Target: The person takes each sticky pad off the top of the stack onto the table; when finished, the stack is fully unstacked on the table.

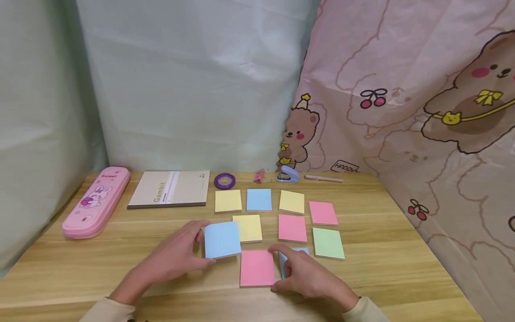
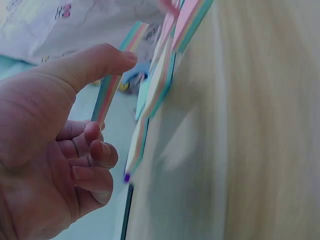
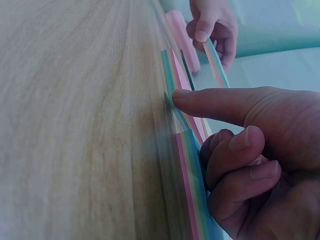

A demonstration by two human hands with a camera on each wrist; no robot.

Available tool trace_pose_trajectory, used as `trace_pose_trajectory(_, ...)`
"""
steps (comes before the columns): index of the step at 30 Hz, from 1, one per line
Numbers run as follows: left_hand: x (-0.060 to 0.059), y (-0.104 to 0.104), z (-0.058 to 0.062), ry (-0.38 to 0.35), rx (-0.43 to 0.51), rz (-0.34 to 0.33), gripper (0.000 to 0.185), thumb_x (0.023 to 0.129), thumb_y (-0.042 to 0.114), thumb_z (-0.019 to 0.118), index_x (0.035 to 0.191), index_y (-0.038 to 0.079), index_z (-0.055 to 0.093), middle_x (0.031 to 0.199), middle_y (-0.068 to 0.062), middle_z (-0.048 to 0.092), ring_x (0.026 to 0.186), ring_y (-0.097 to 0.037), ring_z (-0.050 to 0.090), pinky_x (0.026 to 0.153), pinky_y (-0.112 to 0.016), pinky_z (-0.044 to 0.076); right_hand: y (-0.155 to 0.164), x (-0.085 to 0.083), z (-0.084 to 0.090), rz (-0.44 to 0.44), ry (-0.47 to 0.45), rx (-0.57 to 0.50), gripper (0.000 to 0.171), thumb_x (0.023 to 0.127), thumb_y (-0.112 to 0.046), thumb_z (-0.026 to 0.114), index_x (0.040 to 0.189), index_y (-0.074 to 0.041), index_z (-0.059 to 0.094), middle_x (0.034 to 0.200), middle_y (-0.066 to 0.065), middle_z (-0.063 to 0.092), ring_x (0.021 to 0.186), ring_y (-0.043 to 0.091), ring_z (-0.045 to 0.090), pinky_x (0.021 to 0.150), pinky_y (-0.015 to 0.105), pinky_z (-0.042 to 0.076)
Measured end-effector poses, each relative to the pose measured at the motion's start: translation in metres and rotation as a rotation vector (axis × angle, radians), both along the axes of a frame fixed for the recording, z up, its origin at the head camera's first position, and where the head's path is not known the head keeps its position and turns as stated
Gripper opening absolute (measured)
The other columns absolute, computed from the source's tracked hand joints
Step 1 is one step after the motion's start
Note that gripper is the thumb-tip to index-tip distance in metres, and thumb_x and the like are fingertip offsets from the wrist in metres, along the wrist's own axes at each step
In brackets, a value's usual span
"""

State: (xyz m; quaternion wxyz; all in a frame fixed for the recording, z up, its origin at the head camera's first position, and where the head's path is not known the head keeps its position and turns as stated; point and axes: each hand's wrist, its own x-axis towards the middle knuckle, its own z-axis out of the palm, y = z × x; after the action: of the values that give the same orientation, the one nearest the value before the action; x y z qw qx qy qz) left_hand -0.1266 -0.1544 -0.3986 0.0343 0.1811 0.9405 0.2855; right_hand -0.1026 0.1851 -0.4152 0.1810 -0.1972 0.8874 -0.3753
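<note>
From the head view, your left hand point(image 1: 177, 255) sits left of centre in the lower frame, thumb and fingers pinching a blue sticky-note pad point(image 1: 222, 239) that is tilted up off the wooden table point(image 1: 402, 268); its right edge overlaps the yellow pad point(image 1: 248, 228) just behind it; your right hand point(image 1: 310, 275) lies right of centre low in the frame, fingers curled on a second blue pad point(image 1: 293, 257), most of it hidden under the hand; a pink pad point(image 1: 257, 267) lies flat between the two hands; further up, more pads lie spread out, among them a green pad point(image 1: 328, 243) at the right; along the table's far edge stand a pink pencil case point(image 1: 96, 200) at the left, a Gambit notebook point(image 1: 170, 188), a purple tape roll point(image 1: 224, 180) and a small blue stapler point(image 1: 288, 175). In the left wrist view, your left hand point(image 2: 55, 145) fills the left half; the thumb is stretched out against the edge of the raised pad point(image 2: 107, 97) in the upper middle, the other fingers curled behind it. In the right wrist view, your right hand point(image 3: 250, 155) fills the lower right; the forefinger is straight, its tip touching a pad's striped edge point(image 3: 176, 107) at mid-frame, the remaining fingers curled against another striped pad edge point(image 3: 192, 190) below it; your left hand point(image 3: 212, 25) shows at the top, holding its pad point(image 3: 216, 62).
</note>
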Motion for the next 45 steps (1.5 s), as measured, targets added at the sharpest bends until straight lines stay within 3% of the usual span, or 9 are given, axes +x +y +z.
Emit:
trace_pose_trajectory(9, -0.025, -0.045, -0.012, 0.003, 0.014, 0.028, 0.094, 0.078, 0.044, 0.091, 0.146, -0.006, 0.050, 0.095, -0.002, 0.054, 0.085, -0.016, 0.048, 0.071, -0.027, 0.041, 0.002, 0.002, -0.001, 0.012, 0.004, -0.008, 0.074, 0.081, -0.020, 0.091, 0.145, -0.019, 0.054, 0.063, -0.009, 0.053, 0.044, 0.004, 0.044, 0.045, 0.021, 0.036)
trace_pose_trajectory(15, -0.035, -0.060, -0.024, 0.006, -0.015, 0.041, 0.095, 0.079, 0.045, 0.090, 0.145, -0.011, 0.049, 0.092, -0.001, 0.053, 0.083, -0.015, 0.047, 0.069, -0.026, 0.040, 0.003, 0.003, -0.001, 0.012, 0.005, -0.008, 0.073, 0.081, -0.021, 0.091, 0.145, -0.019, 0.054, 0.063, -0.010, 0.051, 0.046, 0.003, 0.042, 0.047, 0.021, 0.035)
trace_pose_trajectory(27, -0.049, -0.068, -0.023, -0.075, -0.025, 0.003, 0.087, 0.080, 0.044, 0.089, 0.141, -0.007, 0.052, 0.092, -0.002, 0.051, 0.087, -0.017, 0.048, 0.070, -0.027, 0.036, 0.004, 0.004, 0.000, 0.008, 0.004, 0.000, 0.073, 0.081, -0.022, 0.091, 0.145, -0.021, 0.055, 0.062, -0.010, 0.051, 0.045, 0.004, 0.043, 0.047, 0.021, 0.036)
trace_pose_trajectory(36, -0.050, -0.069, -0.018, -0.097, -0.029, -0.016, 0.091, 0.080, 0.042, 0.090, 0.143, -0.010, 0.050, 0.093, -0.003, 0.050, 0.089, -0.018, 0.047, 0.070, -0.030, 0.035, 0.003, 0.005, 0.000, 0.002, 0.002, 0.003, 0.072, 0.081, -0.022, 0.091, 0.144, -0.021, 0.055, 0.063, -0.009, 0.051, 0.044, 0.005, 0.043, 0.047, 0.022, 0.036)
trace_pose_trajectory(45, -0.051, -0.068, -0.019, -0.111, -0.020, -0.007, 0.092, 0.079, 0.040, 0.090, 0.145, -0.010, 0.049, 0.088, -0.004, 0.049, 0.081, -0.017, 0.044, 0.065, -0.029, 0.032, 0.003, 0.004, 0.000, 0.000, -0.012, -0.005, 0.074, 0.082, -0.021, 0.091, 0.145, -0.021, 0.054, 0.063, -0.008, 0.053, 0.039, 0.004, 0.044, 0.042, 0.023, 0.035)
